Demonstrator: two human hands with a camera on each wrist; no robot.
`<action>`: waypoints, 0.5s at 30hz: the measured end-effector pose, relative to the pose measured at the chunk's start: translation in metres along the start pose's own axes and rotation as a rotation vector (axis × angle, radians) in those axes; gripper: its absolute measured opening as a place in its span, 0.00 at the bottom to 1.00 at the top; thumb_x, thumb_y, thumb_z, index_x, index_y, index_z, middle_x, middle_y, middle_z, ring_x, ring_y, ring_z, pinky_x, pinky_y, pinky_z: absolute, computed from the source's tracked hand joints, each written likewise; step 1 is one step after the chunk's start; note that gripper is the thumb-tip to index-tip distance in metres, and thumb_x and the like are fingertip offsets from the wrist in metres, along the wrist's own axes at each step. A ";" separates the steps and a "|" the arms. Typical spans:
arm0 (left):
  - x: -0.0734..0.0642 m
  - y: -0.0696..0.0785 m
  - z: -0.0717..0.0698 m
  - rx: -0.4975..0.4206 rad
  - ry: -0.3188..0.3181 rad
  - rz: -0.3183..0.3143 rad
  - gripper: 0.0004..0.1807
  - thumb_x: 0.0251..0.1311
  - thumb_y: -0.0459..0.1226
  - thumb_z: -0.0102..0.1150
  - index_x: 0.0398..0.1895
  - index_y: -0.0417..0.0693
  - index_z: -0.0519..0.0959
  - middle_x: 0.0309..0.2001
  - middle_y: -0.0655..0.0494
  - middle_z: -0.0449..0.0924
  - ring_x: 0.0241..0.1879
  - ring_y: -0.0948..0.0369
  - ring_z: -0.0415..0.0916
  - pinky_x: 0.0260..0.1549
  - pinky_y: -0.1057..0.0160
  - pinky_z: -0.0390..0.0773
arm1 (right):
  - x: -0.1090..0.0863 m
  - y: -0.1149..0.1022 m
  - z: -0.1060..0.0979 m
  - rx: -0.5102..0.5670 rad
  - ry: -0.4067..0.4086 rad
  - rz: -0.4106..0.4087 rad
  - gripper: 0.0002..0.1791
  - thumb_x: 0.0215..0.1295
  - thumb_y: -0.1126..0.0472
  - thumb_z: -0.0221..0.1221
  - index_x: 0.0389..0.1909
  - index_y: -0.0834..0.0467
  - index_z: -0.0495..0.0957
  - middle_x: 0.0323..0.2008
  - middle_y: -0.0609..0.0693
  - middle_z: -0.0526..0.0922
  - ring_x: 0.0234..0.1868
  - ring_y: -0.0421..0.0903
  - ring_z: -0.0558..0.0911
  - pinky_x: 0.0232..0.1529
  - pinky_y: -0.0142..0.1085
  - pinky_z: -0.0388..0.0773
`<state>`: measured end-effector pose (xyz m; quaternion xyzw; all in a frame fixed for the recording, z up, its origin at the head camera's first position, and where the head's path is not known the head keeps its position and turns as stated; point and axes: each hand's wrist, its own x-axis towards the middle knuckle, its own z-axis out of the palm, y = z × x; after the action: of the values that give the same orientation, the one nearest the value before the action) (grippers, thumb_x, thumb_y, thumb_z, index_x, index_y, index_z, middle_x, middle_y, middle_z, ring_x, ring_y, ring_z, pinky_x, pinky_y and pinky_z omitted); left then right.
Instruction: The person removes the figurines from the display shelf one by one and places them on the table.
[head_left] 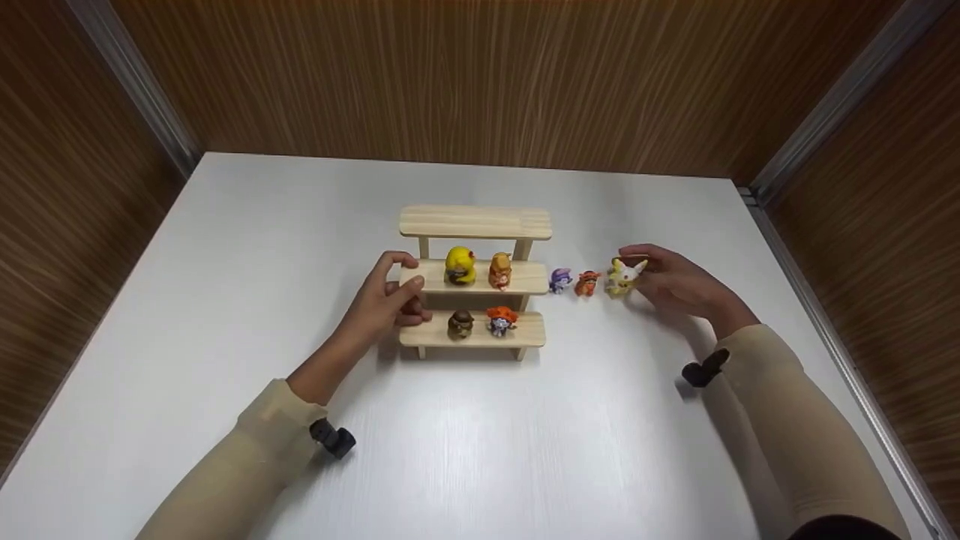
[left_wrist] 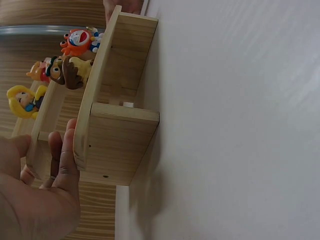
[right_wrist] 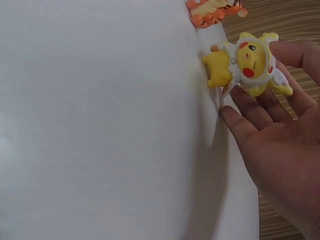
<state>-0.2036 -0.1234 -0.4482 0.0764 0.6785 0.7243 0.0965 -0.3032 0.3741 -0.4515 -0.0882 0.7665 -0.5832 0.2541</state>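
Note:
A three-tier wooden shelf (head_left: 474,223) (left_wrist: 120,145) stands mid-table. My left hand (head_left: 401,289) (left_wrist: 45,180) grips its left end, thumb on the front edge of a tier. On the middle tier stand a yellow figure (head_left: 460,265) (left_wrist: 22,101) and an orange one (head_left: 500,271). The bottom tier carries a brown figure (head_left: 460,324) (left_wrist: 67,71) and an orange-and-blue one (head_left: 500,319) (left_wrist: 80,41). To the shelf's right, my right hand (head_left: 651,270) (right_wrist: 270,130) pinches a yellow-and-white figure (head_left: 622,277) (right_wrist: 250,62) that stands on the table.
A purple figure (head_left: 559,280) and an orange tiger figure (head_left: 587,283) (right_wrist: 215,11) stand in a row between the shelf and the held figure. The shelf's top tier is bare. Wood-panelled walls close in the white table (head_left: 480,450) at the back and both sides.

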 end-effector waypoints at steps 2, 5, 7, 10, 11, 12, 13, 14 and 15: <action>0.000 0.000 0.000 -0.003 -0.002 0.004 0.17 0.79 0.40 0.54 0.62 0.48 0.62 0.26 0.47 0.78 0.32 0.52 0.88 0.36 0.60 0.88 | -0.001 -0.002 -0.001 0.026 -0.002 0.005 0.32 0.74 0.69 0.58 0.76 0.55 0.62 0.69 0.50 0.69 0.57 0.45 0.68 0.52 0.32 0.72; 0.000 -0.001 0.000 -0.008 -0.005 0.006 0.17 0.79 0.39 0.54 0.62 0.48 0.62 0.25 0.47 0.77 0.32 0.52 0.88 0.36 0.60 0.88 | -0.004 -0.007 -0.003 0.020 0.000 -0.002 0.32 0.76 0.64 0.58 0.78 0.53 0.61 0.73 0.55 0.66 0.64 0.44 0.71 0.59 0.29 0.73; 0.000 -0.001 0.000 -0.012 -0.006 0.006 0.17 0.78 0.39 0.54 0.62 0.48 0.62 0.25 0.47 0.77 0.32 0.52 0.88 0.36 0.60 0.88 | -0.005 -0.011 -0.004 0.012 -0.005 -0.022 0.32 0.77 0.63 0.58 0.78 0.53 0.60 0.76 0.60 0.62 0.70 0.47 0.69 0.63 0.29 0.72; 0.000 -0.001 -0.001 -0.001 -0.011 0.007 0.18 0.78 0.40 0.54 0.62 0.48 0.62 0.26 0.46 0.77 0.33 0.51 0.87 0.36 0.60 0.88 | -0.007 -0.018 -0.003 -0.025 -0.008 -0.066 0.32 0.77 0.61 0.59 0.78 0.54 0.60 0.78 0.63 0.58 0.78 0.53 0.62 0.67 0.29 0.70; 0.000 -0.001 -0.001 0.006 -0.012 0.006 0.18 0.78 0.40 0.54 0.62 0.48 0.62 0.27 0.46 0.78 0.33 0.51 0.88 0.36 0.60 0.88 | -0.008 -0.021 -0.003 -0.036 -0.004 -0.079 0.32 0.77 0.61 0.59 0.77 0.54 0.61 0.78 0.63 0.57 0.79 0.55 0.60 0.67 0.29 0.70; 0.000 -0.001 -0.001 0.012 -0.012 0.005 0.18 0.78 0.40 0.54 0.62 0.48 0.62 0.27 0.46 0.78 0.33 0.51 0.88 0.36 0.60 0.88 | -0.009 -0.024 -0.002 -0.048 0.002 -0.091 0.31 0.77 0.60 0.59 0.77 0.54 0.61 0.78 0.63 0.58 0.79 0.56 0.59 0.67 0.28 0.69; 0.000 -0.001 -0.001 0.018 -0.011 0.002 0.18 0.78 0.40 0.54 0.62 0.48 0.62 0.28 0.47 0.78 0.34 0.51 0.88 0.36 0.60 0.88 | -0.010 -0.027 -0.002 -0.066 0.003 -0.104 0.31 0.77 0.60 0.59 0.77 0.55 0.61 0.78 0.63 0.58 0.79 0.57 0.58 0.67 0.27 0.69; 0.000 0.000 -0.001 0.024 -0.011 0.000 0.18 0.78 0.40 0.54 0.62 0.48 0.62 0.28 0.47 0.79 0.34 0.51 0.88 0.37 0.60 0.88 | -0.011 -0.029 -0.001 -0.080 0.009 -0.114 0.31 0.77 0.60 0.59 0.77 0.56 0.62 0.78 0.62 0.59 0.79 0.56 0.58 0.66 0.26 0.70; 0.000 0.000 -0.001 0.031 -0.010 -0.002 0.18 0.78 0.41 0.54 0.62 0.48 0.62 0.28 0.47 0.79 0.34 0.51 0.88 0.37 0.60 0.88 | -0.011 -0.032 -0.001 -0.093 0.014 -0.124 0.32 0.77 0.60 0.59 0.77 0.57 0.62 0.78 0.63 0.59 0.79 0.56 0.59 0.65 0.25 0.70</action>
<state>-0.2036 -0.1249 -0.4484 0.0809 0.6890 0.7133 0.0997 -0.2989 0.3697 -0.4181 -0.1433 0.7875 -0.5623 0.2076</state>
